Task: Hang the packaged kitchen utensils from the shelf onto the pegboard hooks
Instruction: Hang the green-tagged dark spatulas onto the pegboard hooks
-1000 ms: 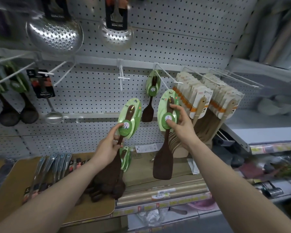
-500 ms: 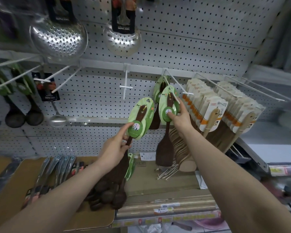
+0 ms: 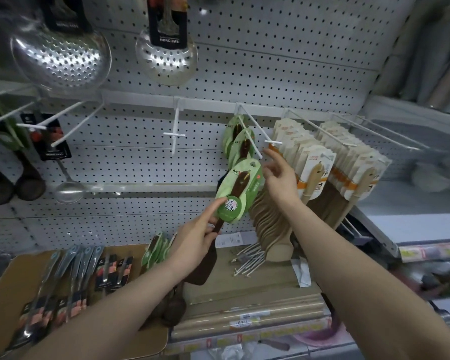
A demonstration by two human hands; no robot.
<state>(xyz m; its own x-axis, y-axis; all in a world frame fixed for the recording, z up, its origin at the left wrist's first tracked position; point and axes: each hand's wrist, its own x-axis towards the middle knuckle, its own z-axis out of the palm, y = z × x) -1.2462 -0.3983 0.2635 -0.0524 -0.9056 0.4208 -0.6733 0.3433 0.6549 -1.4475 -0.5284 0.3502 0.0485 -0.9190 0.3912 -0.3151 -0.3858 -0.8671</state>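
While the left hand (image 3: 192, 237) pinches the carded spatula (image 3: 235, 196), the right hand (image 3: 279, 178) — fingers spread, holding nothing — should steady the hook (image 3: 250, 133) tip for the card's hole.

The left hand (image 3: 192, 242) covers the handle of the dark spatula (image 3: 234, 193) it holds. The top edge cuts the cards of two steel skimmers (image 3: 60, 55). Shelves at the right edge (image 3: 431, 175) are blurred. The print on the price strips (image 3: 242, 339) along the shelf's front edge is too small to read.

Both arms reach forward: left hand (image 3: 192, 242) pinching with curled fingers, right hand (image 3: 279, 179) raised, fingers loosely spread.
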